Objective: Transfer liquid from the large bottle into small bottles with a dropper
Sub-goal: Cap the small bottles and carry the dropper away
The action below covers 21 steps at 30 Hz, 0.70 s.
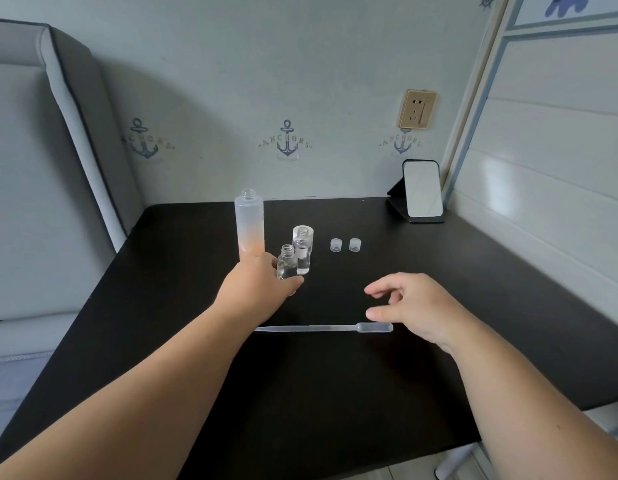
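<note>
A tall frosted bottle [249, 225] with an orange base stands uncapped on the black table [335, 393]. Just right of it stand two small clear bottles, both uncapped: the nearer small bottle [286, 263] and the farther small bottle [302, 249]. My left hand [257, 289] is wrapped around the lower part of the nearer small bottle. A clear plastic dropper [321, 328] lies flat on the table, bulb to the right. My right hand [411, 306] hovers just above the bulb with fingers apart, holding nothing.
Two small clear caps [336, 244] [355, 244] sit right of the bottles. A small standing mirror [422, 190] is at the back right corner by the wall. A grey headboard [40, 168] borders the table's left side.
</note>
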Tool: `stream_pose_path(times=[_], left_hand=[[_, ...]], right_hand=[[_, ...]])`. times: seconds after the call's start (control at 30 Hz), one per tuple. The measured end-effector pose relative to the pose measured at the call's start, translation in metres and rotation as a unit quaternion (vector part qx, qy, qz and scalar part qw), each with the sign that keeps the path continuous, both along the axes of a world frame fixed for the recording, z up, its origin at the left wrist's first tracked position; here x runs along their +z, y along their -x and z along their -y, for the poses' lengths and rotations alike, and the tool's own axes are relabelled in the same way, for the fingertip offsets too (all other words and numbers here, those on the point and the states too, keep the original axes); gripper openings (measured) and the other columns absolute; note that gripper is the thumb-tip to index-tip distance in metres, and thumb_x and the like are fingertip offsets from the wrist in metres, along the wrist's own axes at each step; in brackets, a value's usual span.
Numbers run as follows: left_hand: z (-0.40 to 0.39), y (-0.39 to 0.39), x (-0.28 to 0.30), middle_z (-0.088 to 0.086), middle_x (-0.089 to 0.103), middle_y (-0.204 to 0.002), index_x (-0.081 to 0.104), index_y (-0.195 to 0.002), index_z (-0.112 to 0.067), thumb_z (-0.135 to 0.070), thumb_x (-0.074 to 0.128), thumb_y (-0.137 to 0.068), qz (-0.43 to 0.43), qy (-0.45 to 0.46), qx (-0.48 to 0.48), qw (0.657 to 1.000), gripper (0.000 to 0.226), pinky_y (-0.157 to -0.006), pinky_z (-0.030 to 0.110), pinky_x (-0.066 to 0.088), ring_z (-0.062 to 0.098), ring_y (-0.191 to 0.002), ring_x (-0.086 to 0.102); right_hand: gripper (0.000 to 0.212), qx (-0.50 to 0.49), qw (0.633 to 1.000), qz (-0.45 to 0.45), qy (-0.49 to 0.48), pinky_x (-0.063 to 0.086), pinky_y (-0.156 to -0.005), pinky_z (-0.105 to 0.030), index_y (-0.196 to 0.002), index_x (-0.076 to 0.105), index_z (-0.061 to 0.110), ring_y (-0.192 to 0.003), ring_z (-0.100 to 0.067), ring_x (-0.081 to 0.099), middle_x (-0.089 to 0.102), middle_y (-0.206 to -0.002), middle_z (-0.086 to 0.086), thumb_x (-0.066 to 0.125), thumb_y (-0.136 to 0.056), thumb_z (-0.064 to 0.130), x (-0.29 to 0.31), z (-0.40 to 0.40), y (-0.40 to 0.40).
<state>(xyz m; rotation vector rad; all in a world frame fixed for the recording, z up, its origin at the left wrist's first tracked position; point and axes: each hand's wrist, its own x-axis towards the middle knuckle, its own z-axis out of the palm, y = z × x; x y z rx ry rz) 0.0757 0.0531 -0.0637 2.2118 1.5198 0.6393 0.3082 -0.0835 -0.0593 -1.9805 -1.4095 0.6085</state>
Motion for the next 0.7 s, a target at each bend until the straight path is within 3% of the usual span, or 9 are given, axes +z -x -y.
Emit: stream_pose_path(times=[0.13, 0.23, 0.37, 0.53, 0.63, 0.7], left_hand=[[-0.001, 0.000, -0.006, -0.018, 0.058, -0.082, 0.052, -0.091, -0.035, -0.053, 0.071, -0.085, 0.049, -0.023, -0.009, 0.998, 0.026, -0.055, 0.019, 0.037, -0.001, -0.070, 0.054], [-0.004, 0.000, -0.011, -0.014, 0.062, -0.081, 0.059, -0.095, -0.030, -0.054, 0.070, -0.086, 0.054, -0.038, -0.008, 0.998, 0.028, -0.059, 0.021, 0.043, 0.003, -0.074, 0.059], [-0.008, 0.000, -0.014, -0.013, 0.061, -0.075, 0.060, -0.090, -0.033, -0.056, 0.069, -0.086, 0.051, -0.053, -0.009, 0.997, 0.026, -0.055, 0.021, 0.039, 0.002, -0.071, 0.057], [-0.008, 0.001, -0.014, -0.012, 0.059, -0.073, 0.057, -0.083, -0.034, -0.057, 0.070, -0.086, 0.039, -0.068, -0.014, 0.997, 0.027, -0.053, 0.022, 0.038, 0.003, -0.068, 0.056], [-0.005, -0.001, -0.015, -0.015, 0.060, -0.078, 0.062, -0.096, -0.030, -0.058, 0.069, -0.086, 0.033, -0.075, -0.032, 0.996, 0.030, -0.055, 0.016, 0.041, 0.003, -0.069, 0.057], [-0.004, -0.003, -0.015, -0.016, 0.061, -0.084, 0.064, -0.108, -0.029, -0.059, 0.067, -0.087, 0.025, -0.078, -0.049, 0.995, 0.037, -0.057, 0.013, 0.042, 0.003, -0.073, 0.058]], right_hand=[[0.021, -0.041, 0.998, -0.021, -0.051, 0.046, -0.079, -0.025, -0.100, 0.072, 0.040, -0.087, 0.000, 0.063, 0.070, -0.099, 0.016, 0.079, -0.086, 0.027, 0.000, -0.033, 0.002], [0.025, -0.058, 0.997, -0.006, -0.058, 0.047, -0.081, -0.026, -0.115, 0.072, 0.031, -0.096, -0.007, 0.062, 0.064, -0.106, 0.013, 0.073, -0.091, 0.026, 0.000, -0.063, 0.004], [0.035, -0.048, 0.996, 0.061, -0.043, 0.045, -0.091, -0.031, -0.130, 0.066, 0.025, -0.109, -0.018, 0.060, 0.057, -0.127, 0.003, 0.069, -0.094, 0.024, 0.002, -0.101, 0.007], [0.047, -0.030, 0.994, 0.103, -0.032, 0.041, -0.097, -0.030, -0.144, 0.056, 0.022, -0.124, -0.022, 0.054, 0.047, -0.147, 0.003, 0.062, -0.097, 0.019, 0.005, -0.131, 0.012], [0.048, -0.021, 0.990, 0.137, 0.002, 0.039, -0.108, -0.034, -0.148, 0.051, 0.023, -0.135, -0.025, 0.048, 0.044, -0.155, 0.000, 0.056, -0.101, 0.014, 0.006, -0.137, 0.013], [0.048, -0.013, 0.986, 0.163, 0.029, 0.039, -0.108, -0.033, -0.149, 0.050, 0.022, -0.136, -0.027, 0.048, 0.043, -0.156, -0.001, 0.053, -0.103, 0.011, 0.004, -0.139, 0.016]])
